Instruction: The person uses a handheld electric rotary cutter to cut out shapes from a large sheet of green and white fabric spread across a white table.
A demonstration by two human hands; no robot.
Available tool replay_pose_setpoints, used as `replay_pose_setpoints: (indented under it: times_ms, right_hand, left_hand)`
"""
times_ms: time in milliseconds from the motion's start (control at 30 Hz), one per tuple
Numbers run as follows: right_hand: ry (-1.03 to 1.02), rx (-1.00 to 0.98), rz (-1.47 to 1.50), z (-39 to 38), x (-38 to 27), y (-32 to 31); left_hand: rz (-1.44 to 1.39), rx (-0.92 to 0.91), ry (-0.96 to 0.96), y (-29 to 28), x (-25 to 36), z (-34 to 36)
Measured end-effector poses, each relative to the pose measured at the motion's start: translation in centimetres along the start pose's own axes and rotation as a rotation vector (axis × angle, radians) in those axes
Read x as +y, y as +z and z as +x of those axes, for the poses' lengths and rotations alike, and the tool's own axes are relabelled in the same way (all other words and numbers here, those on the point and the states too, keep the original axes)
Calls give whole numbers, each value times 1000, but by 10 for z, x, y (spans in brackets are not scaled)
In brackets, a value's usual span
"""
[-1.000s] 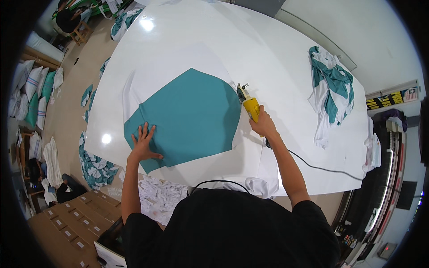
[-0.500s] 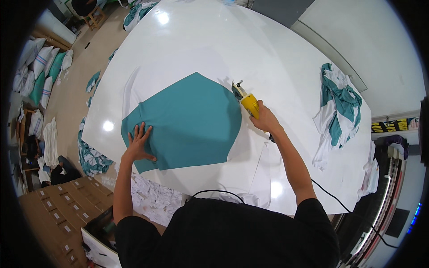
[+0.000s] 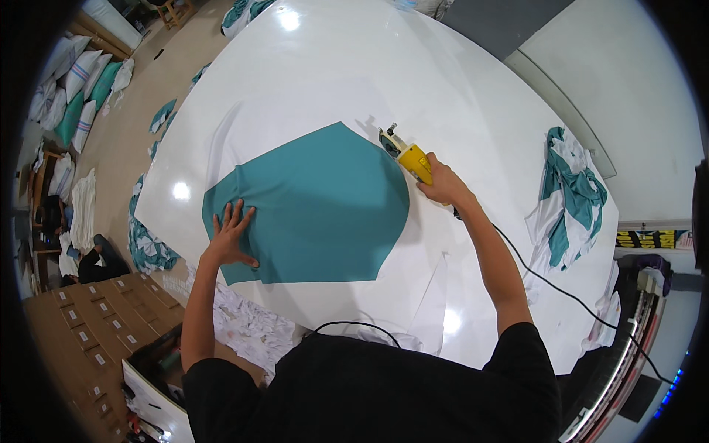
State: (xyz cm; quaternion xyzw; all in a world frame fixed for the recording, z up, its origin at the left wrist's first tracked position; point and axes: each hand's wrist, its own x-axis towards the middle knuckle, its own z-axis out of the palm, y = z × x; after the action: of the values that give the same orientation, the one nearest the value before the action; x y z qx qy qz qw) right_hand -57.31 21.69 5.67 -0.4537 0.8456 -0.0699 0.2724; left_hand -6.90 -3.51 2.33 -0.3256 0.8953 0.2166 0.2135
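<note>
The left hand [image 3: 233,240] lies on the near left part of the big, flat, teal cloth [image 3: 325,207], fingers spread wide. This cloth lies on the shiny white table [image 3: 473,96]. Just beside its far right edge, the right hand [image 3: 444,184] wraps its fingers around a long yellow cutter [image 3: 415,162]. Well right of the cloth sits a crumpled teal-and-white fabric heap [image 3: 570,188].

Left hand [image 3: 233,238] spread flat on teal cloth [image 3: 325,210] over a white bench [image 3: 480,88]; right hand [image 3: 442,183] grips a yellow cutter [image 3: 413,162] at the cloth's upper-right edge.
</note>
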Motion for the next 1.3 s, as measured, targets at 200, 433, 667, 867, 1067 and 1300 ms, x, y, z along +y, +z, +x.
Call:
replay_pose_setpoints:
  times_ms: [200, 433, 667, 867, 1067, 1300]
  right_hand:
    - [-29, -37, -19, 16, -8, -13]
    - [-100, -46, -9, 36, -23, -17]
    - [-117, -62, -31, 58, -47, -18]
    - [-129, -65, -48, 78, -64, -17]
    - [-121, -64, -39, 96, -81, -16]
    - [-68, -6, -2, 149, -118, -16]
  left_hand:
    - [-2, -14, -15, -3, 1, -2]
    - [-11, -9, -2, -1, -2, -2]
    - [-31, 8, 21, 2, -7, -1]
    - [-26, 10, 32, 0, -7, -2]
    - [-27, 8, 35, 2, -8, -2]
    - [9, 30, 36, 4, -9, -1]
